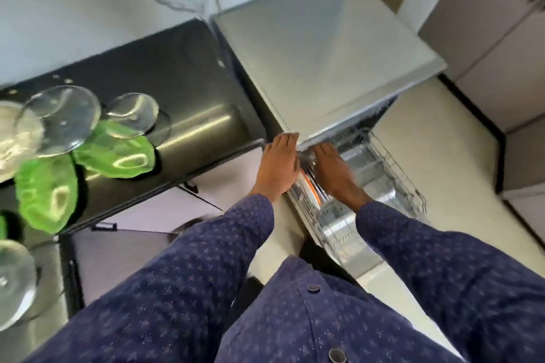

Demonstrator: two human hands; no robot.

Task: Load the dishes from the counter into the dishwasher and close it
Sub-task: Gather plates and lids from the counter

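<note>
At the centre of the frame a wire dishwasher rack point(392, 177) stands pulled out from under the grey dishwasher point(324, 47), whose flat top fills the upper middle. In the rack's left part several plates point(309, 191) stand on edge, packed close together; one shows an orange rim, the others look pale. The rest of the rack, toward the right and lower centre, shows bare wire and the shiny tub beneath, though blur hides the detail.

Both hands reach down to these plates. The left hand point(278, 165) lies just left of the stack, fingers straight and together, palm turned toward the plates and touching the rack's left edge. The right hand point(334, 171) lies just right of the stack, fingers also straight and extended toward the dishwasher's front edge. The plates sit between the two palms. Whether either hand actually presses on a plate cannot be told. Dark blue patterned sleeves point(206, 259) run from the bottom of the frame up to both wrists.

At the left of the frame the black counter point(182, 97) carries the remaining dishes, well apart from the hands: two green translucent plates point(47, 194), one at the left edge and one nearer the centre, clear glass plates point(63, 118) overlapping above them, a smaller clear glass dish point(132, 113) to their right, and another clear glass piece point(14, 277) at the lower left. All are smeared by motion blur.
</note>
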